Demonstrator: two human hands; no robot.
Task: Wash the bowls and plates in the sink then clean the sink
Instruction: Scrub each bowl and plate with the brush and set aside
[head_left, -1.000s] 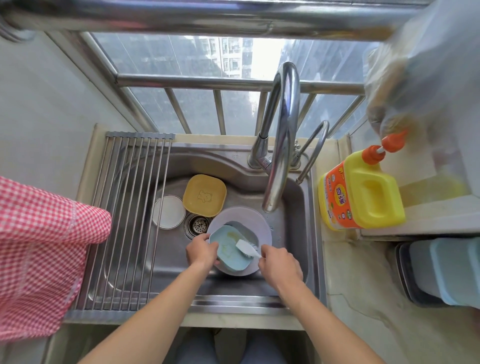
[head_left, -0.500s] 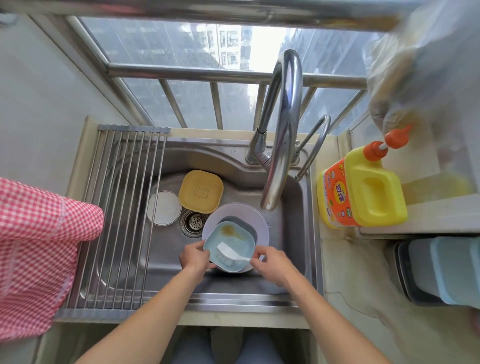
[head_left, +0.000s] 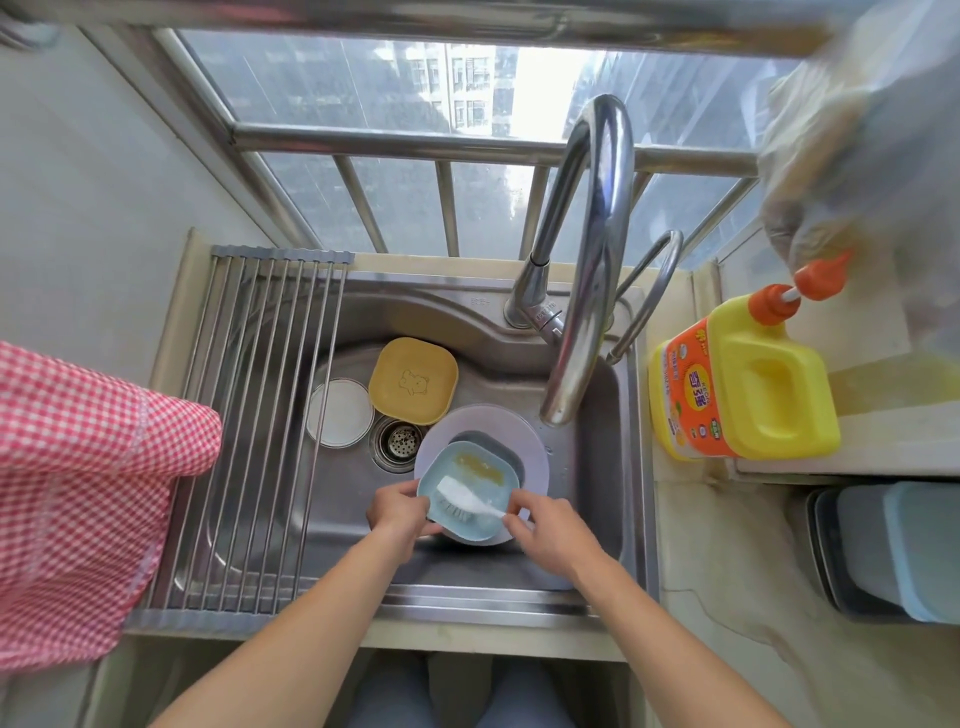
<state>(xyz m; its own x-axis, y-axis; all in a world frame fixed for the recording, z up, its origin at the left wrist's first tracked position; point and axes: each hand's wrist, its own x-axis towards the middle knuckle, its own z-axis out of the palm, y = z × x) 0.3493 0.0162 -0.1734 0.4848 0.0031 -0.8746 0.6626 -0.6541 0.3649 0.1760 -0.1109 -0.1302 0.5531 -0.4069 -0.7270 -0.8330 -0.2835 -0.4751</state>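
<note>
In the steel sink (head_left: 597, 415) my left hand (head_left: 397, 512) grips the left rim of a light blue square bowl (head_left: 467, 475) with a brown smear inside. My right hand (head_left: 545, 532) holds the handle of a white dish brush (head_left: 460, 493), whose head lies in the bowl. The bowl is tilted over a darker blue bowl (head_left: 506, 449) on a pale lilac plate (head_left: 530, 452). A yellow square bowl (head_left: 413, 379) and a small white round plate (head_left: 340, 410) sit at the back of the basin, beside the drain (head_left: 400, 441).
The tall chrome faucet (head_left: 587, 260) arches over the plate, no water running. A roll-up drying rack (head_left: 254, 431) covers the sink's left part. A yellow detergent bottle (head_left: 743, 379) stands on the right counter. A red checked cloth (head_left: 78, 493) hangs at left. Stacked containers (head_left: 893, 551) sit at right.
The brush head has swept from the bowl's right side to its lower left. The bowl now tilts more towards me, showing the brown smear.
</note>
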